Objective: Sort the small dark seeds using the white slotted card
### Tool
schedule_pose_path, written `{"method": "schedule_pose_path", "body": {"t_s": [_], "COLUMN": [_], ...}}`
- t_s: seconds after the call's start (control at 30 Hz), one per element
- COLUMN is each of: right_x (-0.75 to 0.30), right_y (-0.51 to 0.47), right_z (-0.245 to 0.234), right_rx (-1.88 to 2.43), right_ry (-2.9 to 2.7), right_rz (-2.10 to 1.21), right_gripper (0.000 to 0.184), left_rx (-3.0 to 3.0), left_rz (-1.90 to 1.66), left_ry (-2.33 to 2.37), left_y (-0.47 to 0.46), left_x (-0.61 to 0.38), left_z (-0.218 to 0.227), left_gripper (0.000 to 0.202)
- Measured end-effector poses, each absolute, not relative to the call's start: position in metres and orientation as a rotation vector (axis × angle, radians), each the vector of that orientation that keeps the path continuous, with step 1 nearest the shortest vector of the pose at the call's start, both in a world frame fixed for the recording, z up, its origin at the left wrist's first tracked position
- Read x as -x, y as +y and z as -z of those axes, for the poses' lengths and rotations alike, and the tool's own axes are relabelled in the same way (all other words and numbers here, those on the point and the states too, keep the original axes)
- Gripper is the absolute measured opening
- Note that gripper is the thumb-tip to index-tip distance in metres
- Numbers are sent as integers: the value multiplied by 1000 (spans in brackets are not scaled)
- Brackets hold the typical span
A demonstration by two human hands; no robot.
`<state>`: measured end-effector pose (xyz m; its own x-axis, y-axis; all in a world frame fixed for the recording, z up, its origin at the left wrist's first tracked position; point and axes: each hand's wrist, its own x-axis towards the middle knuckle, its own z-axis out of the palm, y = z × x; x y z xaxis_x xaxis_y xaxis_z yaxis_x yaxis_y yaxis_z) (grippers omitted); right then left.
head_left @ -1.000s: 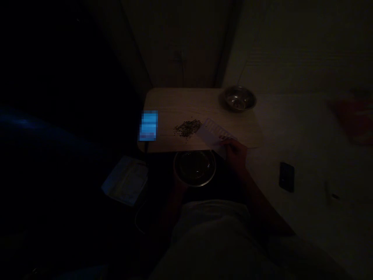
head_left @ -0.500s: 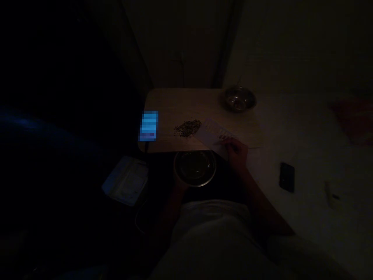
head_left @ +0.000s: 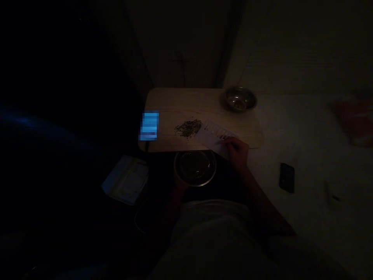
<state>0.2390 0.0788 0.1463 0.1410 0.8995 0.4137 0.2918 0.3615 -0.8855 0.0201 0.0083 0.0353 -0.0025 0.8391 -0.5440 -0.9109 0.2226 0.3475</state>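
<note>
The room is very dark. My right hand [head_left: 238, 153] is closed on a white card [head_left: 212, 136] that rests edge-down on a small wooden table [head_left: 186, 103], right beside a little pile of dark seeds [head_left: 187, 127]. A steel bowl [head_left: 195, 168] hangs just below the table's near edge. My left hand [head_left: 179, 186] is under the bowl's left side and seems to hold it, though its fingers are lost in shadow.
A second steel bowl [head_left: 239, 98] stands at the table's far right corner. A lit phone screen [head_left: 149, 125] lies at the table's left edge. A dark phone [head_left: 286, 177] lies on the pale surface to the right. A white box [head_left: 125, 179] sits lower left.
The card has tipped slightly and its left edge has come a little closer to the seed pile. The bowl and my left hand have stayed put.
</note>
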Motion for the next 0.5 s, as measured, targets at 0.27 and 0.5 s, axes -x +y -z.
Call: {"method": "schedule_pose_path", "body": {"t_s": [0.27,0.5], "right_x": [-233,-235], "right_y": [82,83], "right_z": [-152,-146], "right_rx": [1190,1171], "right_ry": [-1399,-1412], "right_rz": [-583,-616], "right_gripper": [19,18], "left_rx": [144,165], "left_rz": [-1343,-1419], "left_ry": [742,767], "left_y": [8,6], "left_x": [-22,-20], "left_z": [-48,-35], "left_gripper": [53,53]}}
